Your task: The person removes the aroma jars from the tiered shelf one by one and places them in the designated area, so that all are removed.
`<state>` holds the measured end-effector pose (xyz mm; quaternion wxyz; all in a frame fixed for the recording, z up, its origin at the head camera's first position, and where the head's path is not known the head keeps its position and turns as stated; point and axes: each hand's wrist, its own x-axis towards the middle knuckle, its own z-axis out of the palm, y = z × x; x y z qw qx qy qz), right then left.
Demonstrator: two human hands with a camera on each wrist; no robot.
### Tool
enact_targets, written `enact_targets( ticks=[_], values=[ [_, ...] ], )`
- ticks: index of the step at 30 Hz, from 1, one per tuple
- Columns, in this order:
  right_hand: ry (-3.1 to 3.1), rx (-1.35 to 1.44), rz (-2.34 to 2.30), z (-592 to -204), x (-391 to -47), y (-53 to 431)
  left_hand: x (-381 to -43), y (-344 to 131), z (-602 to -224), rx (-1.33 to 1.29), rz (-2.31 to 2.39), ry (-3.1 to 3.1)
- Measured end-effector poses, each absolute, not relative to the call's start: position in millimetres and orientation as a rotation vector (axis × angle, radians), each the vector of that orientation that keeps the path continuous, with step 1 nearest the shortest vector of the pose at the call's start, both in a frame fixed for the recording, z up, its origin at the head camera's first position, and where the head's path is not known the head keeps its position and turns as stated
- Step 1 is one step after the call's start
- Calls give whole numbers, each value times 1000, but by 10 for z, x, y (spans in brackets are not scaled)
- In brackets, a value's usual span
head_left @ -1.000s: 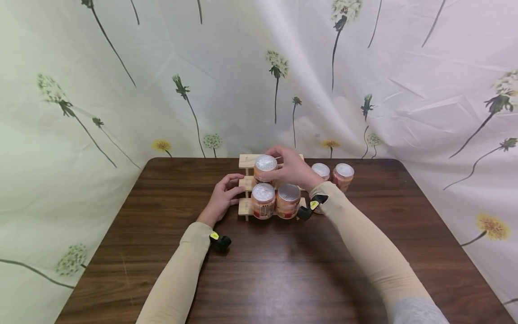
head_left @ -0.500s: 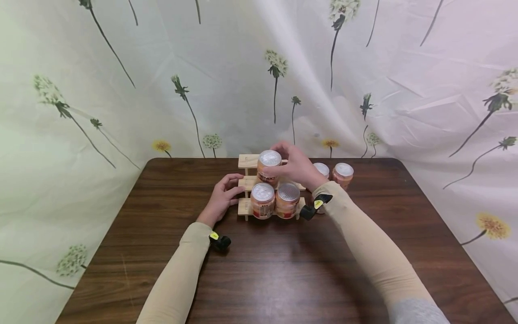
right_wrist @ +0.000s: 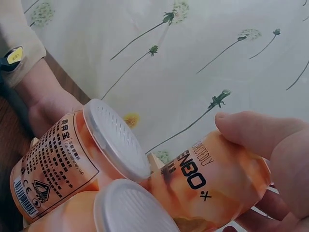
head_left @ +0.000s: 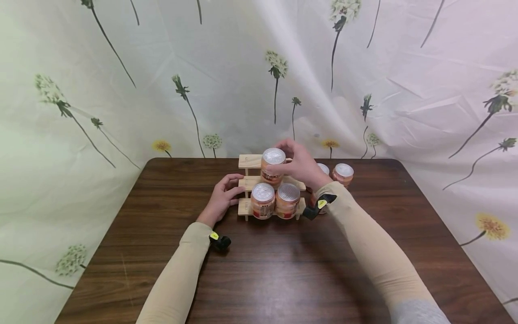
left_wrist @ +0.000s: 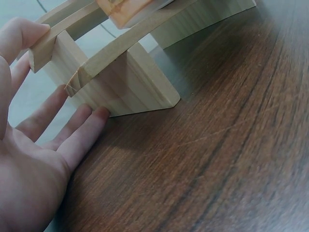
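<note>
A small three-step wooden rack (head_left: 247, 182) stands toward the back of the table. My right hand (head_left: 301, 165) grips an orange jar (head_left: 271, 174) with a pale ridged lid, thumb on the near side. That jar is upright over the middle step; whether its base touches the wood is hidden. Two matching jars, a left one (head_left: 263, 208) and a right one (head_left: 288, 208), sit side by side on the lowest step. At the rack's left end, my left hand (head_left: 220, 198) touches the step ends with extended fingers (left_wrist: 79, 137), holding nothing.
Right of the rack, more orange jars stand on the dark wooden table (head_left: 259, 270). One jar (head_left: 343, 174) is in plain view; others are partly hidden by my right wrist. A dandelion-print cloth (head_left: 243, 90) hangs behind the table's back edge.
My right hand has moved the gripped jar slightly right and upward in the head view. The left hand, the rack and the two front jars have stayed in place.
</note>
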<state>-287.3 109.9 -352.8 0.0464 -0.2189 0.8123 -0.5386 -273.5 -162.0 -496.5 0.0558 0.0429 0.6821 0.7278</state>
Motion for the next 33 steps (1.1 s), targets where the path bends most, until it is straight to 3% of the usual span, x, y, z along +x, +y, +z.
enact_targets(
  ticks=[33],
  values=[
    [2468, -572, -1965, -3500, -2808, 1509, -2730, -1627, -4983, 126, 2219, 2063]
  ],
)
